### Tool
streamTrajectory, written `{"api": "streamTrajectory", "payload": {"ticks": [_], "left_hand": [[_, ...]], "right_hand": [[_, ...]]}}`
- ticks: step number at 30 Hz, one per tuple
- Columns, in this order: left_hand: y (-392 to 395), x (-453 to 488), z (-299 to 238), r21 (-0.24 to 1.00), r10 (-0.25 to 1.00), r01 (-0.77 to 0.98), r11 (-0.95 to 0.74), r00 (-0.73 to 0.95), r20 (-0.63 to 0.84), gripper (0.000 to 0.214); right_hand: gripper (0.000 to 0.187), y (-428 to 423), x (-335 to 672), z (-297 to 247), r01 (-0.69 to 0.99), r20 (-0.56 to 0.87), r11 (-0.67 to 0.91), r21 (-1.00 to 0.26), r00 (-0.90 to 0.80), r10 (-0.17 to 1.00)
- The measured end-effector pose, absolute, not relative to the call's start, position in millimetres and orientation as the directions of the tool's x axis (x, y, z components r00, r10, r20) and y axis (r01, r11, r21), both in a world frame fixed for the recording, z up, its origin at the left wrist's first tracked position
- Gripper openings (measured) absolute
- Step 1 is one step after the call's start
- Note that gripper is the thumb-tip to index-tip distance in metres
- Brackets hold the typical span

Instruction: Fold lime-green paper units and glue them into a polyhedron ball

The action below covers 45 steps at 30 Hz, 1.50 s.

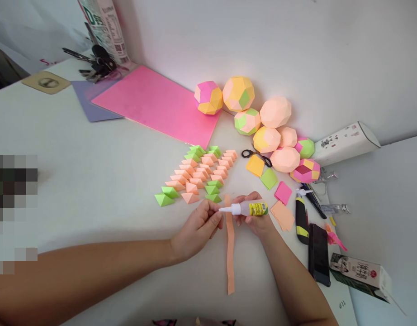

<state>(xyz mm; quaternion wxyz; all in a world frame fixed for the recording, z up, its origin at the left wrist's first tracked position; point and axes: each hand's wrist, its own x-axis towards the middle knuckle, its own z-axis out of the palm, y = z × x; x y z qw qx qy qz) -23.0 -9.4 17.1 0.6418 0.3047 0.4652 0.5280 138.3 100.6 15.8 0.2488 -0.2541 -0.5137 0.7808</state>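
My right hand [254, 220] is wrapped round a small glue bottle [244, 208] with a yellow label and a white nozzle pointing left. My left hand [197, 226] is closed, thumb against fingers, right at the nozzle's tip; whatever it may pinch is hidden. Between and below the hands a narrow peach paper strip [230, 258] lies lengthwise on the white table [103, 199]. Just beyond my left hand stand rows of folded peach paper pieces [195, 174] and green paper pieces [165, 195], shaped like small pyramids.
Faceted paper balls [274, 112] cluster by the wall, near black scissors [256, 157] and small coloured paper squares [283, 193]. On the right lie a utility knife [301, 217], a phone [319, 253] and a drink carton [359, 276]. A pink sheet [161, 104] and keys [101, 61] are farther back.
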Motion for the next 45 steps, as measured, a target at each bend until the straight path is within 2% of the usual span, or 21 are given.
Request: {"api": "streamTrajectory", "payload": {"ticks": [38, 45], "left_hand": [[-7.6, -23.6, 21.5, 0.871, 0.939, -0.374, 0.318, 0.000, -0.343, 0.010], [-7.3, -24.2, 20.8, 0.874, 0.941, -0.373, 0.312, -0.007, -0.338, 0.008]], "right_hand": [[0.042, 102.6, 143.7, 7.4, -0.184, -0.029, -0.300, -0.936, -0.809, 0.587], [0.048, 101.5, 141.8, 9.0, -0.128, -0.082, -0.300, -0.945, -0.796, 0.599]]}}
